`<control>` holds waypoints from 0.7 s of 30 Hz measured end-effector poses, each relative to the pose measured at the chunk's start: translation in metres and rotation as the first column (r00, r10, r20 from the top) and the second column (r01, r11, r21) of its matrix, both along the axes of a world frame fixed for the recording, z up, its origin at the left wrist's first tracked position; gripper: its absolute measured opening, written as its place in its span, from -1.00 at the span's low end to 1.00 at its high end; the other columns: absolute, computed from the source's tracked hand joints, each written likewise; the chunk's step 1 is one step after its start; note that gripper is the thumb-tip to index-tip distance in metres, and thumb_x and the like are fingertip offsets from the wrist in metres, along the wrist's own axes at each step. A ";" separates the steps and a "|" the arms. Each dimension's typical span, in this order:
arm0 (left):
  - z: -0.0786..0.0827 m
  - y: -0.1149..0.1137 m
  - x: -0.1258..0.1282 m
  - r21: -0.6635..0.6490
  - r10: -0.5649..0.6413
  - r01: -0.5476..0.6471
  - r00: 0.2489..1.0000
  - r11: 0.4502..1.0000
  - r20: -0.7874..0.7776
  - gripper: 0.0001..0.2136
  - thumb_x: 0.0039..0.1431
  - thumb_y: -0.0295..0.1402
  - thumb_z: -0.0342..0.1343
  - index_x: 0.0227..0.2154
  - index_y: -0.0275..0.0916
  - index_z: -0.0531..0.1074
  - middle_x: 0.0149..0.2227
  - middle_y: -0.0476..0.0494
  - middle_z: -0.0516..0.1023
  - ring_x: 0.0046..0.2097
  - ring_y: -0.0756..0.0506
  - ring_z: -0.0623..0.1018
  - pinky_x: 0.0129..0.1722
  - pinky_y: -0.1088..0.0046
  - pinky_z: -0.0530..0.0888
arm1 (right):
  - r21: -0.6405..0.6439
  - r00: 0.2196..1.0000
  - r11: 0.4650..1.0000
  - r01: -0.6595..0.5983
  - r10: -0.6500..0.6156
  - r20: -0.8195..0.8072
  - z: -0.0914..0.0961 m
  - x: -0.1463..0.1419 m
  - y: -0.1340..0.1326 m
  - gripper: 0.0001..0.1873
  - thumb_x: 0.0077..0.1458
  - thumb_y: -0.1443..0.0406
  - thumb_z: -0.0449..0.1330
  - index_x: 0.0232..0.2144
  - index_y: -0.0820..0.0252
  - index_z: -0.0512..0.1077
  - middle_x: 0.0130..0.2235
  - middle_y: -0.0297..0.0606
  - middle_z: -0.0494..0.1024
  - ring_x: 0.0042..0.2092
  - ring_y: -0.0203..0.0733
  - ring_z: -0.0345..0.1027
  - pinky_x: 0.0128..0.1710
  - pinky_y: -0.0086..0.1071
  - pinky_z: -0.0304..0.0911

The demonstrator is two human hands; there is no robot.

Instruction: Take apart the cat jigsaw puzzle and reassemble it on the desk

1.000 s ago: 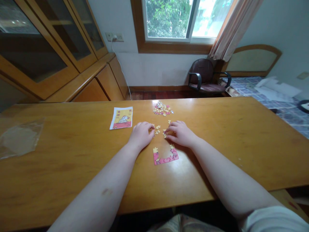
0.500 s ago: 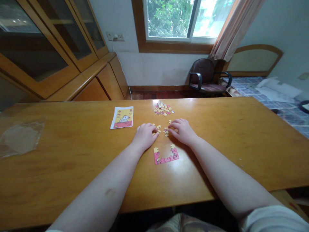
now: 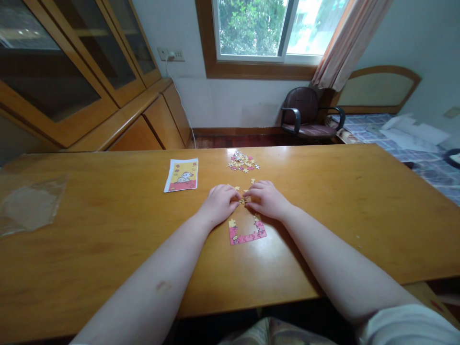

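My left hand (image 3: pixel 219 203) and my right hand (image 3: pixel 266 197) rest on the wooden table (image 3: pixel 108 230), fingertips meeting over small yellow puzzle pieces (image 3: pixel 244 200). Both hands pinch at those pieces with curled fingers. Just in front of them lies a partly built puzzle frame (image 3: pixel 247 232), pink along its bottom edge with yellow corners. A heap of loose pieces (image 3: pixel 243 162) sits farther back. A printed reference picture (image 3: pixel 181 175) of the puzzle lies to the left of the hands.
A clear plastic bag (image 3: pixel 28 203) lies at the table's far left. Wooden cabinets (image 3: pixel 72 72) with glass doors line the left wall. A dark office chair (image 3: pixel 305 115) stands beyond the table under the window, and a bed is at the right.
My left hand has slid right toward my right hand, and the fingertips of both now meet over the small pieces between them.
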State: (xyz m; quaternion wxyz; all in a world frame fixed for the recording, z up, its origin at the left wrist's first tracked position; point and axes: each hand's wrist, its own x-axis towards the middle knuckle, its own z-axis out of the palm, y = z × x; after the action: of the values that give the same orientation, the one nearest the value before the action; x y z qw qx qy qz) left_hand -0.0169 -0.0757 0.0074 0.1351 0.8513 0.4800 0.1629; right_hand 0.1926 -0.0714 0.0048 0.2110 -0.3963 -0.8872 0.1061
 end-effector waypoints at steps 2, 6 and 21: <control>0.000 -0.001 0.001 0.001 -0.019 0.019 1.000 1.000 0.002 -0.92 0.12 -0.35 0.17 -0.31 -0.13 0.51 -0.21 -0.08 0.56 -0.06 -0.17 0.47 0.01 0.23 0.35 | 0.007 1.000 1.000 -0.014 0.014 0.003 0.000 -0.001 0.000 -0.83 0.07 0.24 0.31 -0.24 0.12 0.55 -0.25 -0.25 0.54 -0.16 -0.13 0.33 -0.08 -0.23 0.10; -0.001 -0.001 0.001 -0.011 -0.043 0.043 0.999 0.999 0.011 -0.93 0.13 -0.33 0.16 -0.31 -0.13 0.50 -0.20 -0.08 0.56 -0.06 -0.17 0.47 0.00 0.24 0.35 | 0.009 1.000 1.000 -0.024 0.024 0.008 0.000 -0.001 -0.001 -0.86 0.06 0.25 0.31 -0.28 0.12 0.55 -0.27 -0.26 0.55 -0.18 -0.14 0.33 -0.10 -0.24 0.09; -0.001 -0.003 0.003 -0.005 -0.097 0.097 0.995 0.995 0.030 -0.86 0.14 -0.30 0.18 -0.22 -0.14 0.49 -0.11 -0.09 0.55 -0.01 -0.17 0.45 0.06 0.21 0.33 | -0.012 0.997 0.999 -0.036 0.037 0.068 0.009 0.003 -0.002 -0.87 0.08 0.22 0.28 -0.34 0.15 0.54 -0.33 -0.25 0.54 -0.23 -0.17 0.35 -0.15 -0.30 0.09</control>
State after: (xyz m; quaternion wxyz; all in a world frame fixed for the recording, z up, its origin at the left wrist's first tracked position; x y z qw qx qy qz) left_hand -0.0136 -0.0791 0.0061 0.1530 0.8706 0.4365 0.1674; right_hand 0.1960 -0.0736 0.0133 0.1766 -0.3847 -0.9003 0.1013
